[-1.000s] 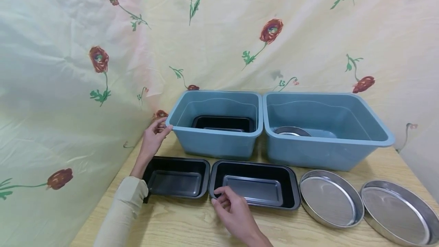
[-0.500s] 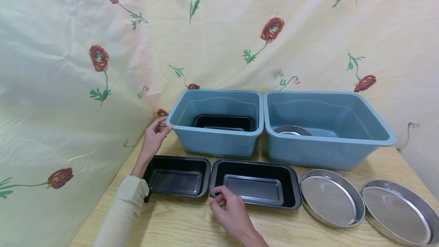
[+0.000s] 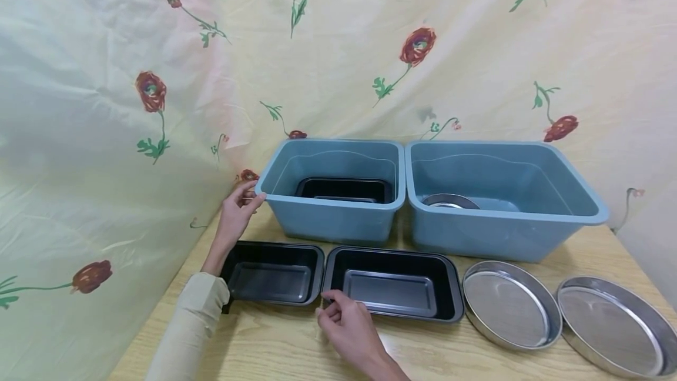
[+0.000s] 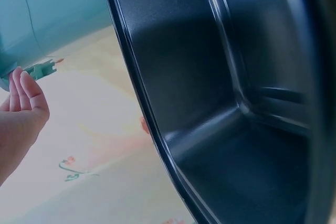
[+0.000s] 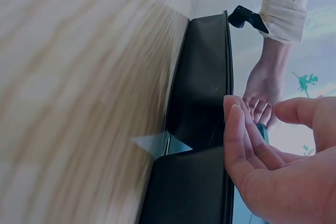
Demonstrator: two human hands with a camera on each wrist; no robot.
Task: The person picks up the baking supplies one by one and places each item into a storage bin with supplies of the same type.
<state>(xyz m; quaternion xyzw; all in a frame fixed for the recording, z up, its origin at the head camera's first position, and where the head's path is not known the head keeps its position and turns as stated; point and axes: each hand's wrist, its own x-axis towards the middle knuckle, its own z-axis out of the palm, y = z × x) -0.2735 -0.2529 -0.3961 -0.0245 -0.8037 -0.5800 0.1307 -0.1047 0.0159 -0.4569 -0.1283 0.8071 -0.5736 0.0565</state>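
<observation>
My left hand is at the front left corner of the left blue plastic bin, thumb on the rim and fingers curled below it. In the left wrist view its fingertips meet that rim. My right hand hovers by the front left corner of the right black loaf pan, fingers loosely bent. The right wrist view shows a gap between its thumb and fingers. Left of it sits another black loaf pan, partly behind my left forearm. A third black loaf pan lies inside the left bin.
A second blue bin stands beside the first, with a round metal pan inside. Two round metal cake pans, one nearer the middle and one at the right, lie on the wooden table. Floral cloth hangs behind.
My right hand has drifted slightly left, from over the right loaf pan's front edge toward the gap between the two pans. My left hand stays at the bin's corner.
</observation>
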